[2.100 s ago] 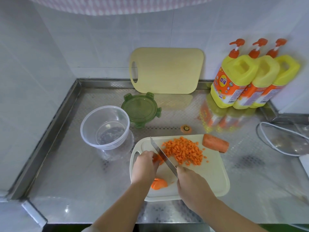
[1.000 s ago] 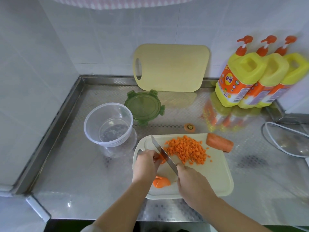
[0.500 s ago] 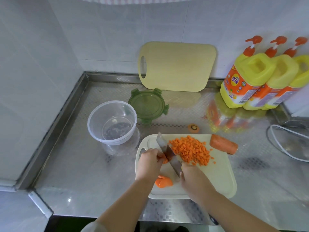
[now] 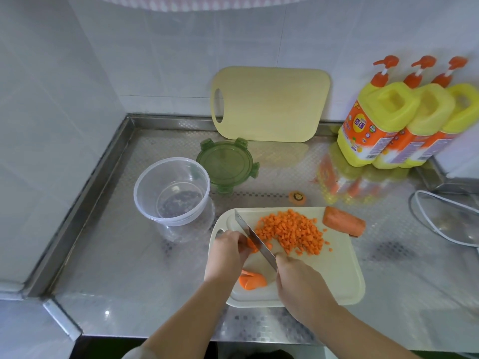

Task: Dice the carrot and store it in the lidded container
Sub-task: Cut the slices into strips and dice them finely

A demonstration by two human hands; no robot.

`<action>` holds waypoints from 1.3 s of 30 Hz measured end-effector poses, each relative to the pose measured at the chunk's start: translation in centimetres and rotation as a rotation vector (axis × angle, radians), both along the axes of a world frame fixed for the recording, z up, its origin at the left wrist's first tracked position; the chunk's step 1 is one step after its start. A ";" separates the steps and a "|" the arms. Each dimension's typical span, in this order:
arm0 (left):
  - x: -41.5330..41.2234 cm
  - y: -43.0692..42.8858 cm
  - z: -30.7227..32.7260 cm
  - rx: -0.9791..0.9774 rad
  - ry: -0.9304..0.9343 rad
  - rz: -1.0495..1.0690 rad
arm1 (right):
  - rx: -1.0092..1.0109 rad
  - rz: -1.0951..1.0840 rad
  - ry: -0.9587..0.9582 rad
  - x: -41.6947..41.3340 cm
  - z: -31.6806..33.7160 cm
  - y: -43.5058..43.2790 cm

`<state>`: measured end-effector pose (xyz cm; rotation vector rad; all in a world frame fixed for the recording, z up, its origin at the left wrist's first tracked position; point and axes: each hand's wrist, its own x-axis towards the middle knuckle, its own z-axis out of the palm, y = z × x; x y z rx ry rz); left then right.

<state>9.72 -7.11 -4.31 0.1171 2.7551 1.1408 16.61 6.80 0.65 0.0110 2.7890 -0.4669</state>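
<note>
Dicing is partly done: orange carrot dice (image 4: 293,231) lie heaped on the white plastic cutting board (image 4: 337,275). The left hand (image 4: 228,251) pinches a carrot piece (image 4: 251,246); the right hand (image 4: 298,278) apparently grips the steel knife (image 4: 254,238). The clear round container (image 4: 171,190) holds no carrot.

Our right hand (image 4: 300,278) is covering the knife (image 4: 255,239) handle entirely, so only the blade is showing. Our left hand (image 4: 226,252) and the blade are hiding most of the carrot piece (image 4: 251,246) we are holding, so we are not making out its shape. The right edge is cutting off the last bottle (image 4: 464,110) and the cable (image 4: 440,229). The small print on the nearest label (image 4: 360,125) is staying unreadable.
</note>
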 end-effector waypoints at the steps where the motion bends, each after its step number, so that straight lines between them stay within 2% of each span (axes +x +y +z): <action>1: 0.0 0.0 0.0 -0.004 0.009 0.006 | 0.010 -0.001 -0.010 0.0 0.0 -0.1; 10: -0.3 0.3 -1.0 -0.053 -0.011 0.007 | 0.052 -0.021 -0.077 -0.4 -0.9 -0.9; 15: -0.3 0.1 -1.0 -0.042 -0.011 -0.007 | -0.031 -0.057 -0.108 -0.9 -1.3 -0.1; 19: -0.1 -0.5 -0.8 0.013 -0.027 -0.020 | -0.059 -0.068 -0.058 -1.1 -0.9 0.8; 27: 0.0 -1.1 -1.2 -0.242 -0.045 -0.066 | -0.044 -0.004 -0.033 -0.2 -0.1 -0.4; 39: -0.4 -0.7 -1.9 -0.265 -0.044 -0.023 | -0.014 -0.025 -0.072 -0.4 -0.5 -1.2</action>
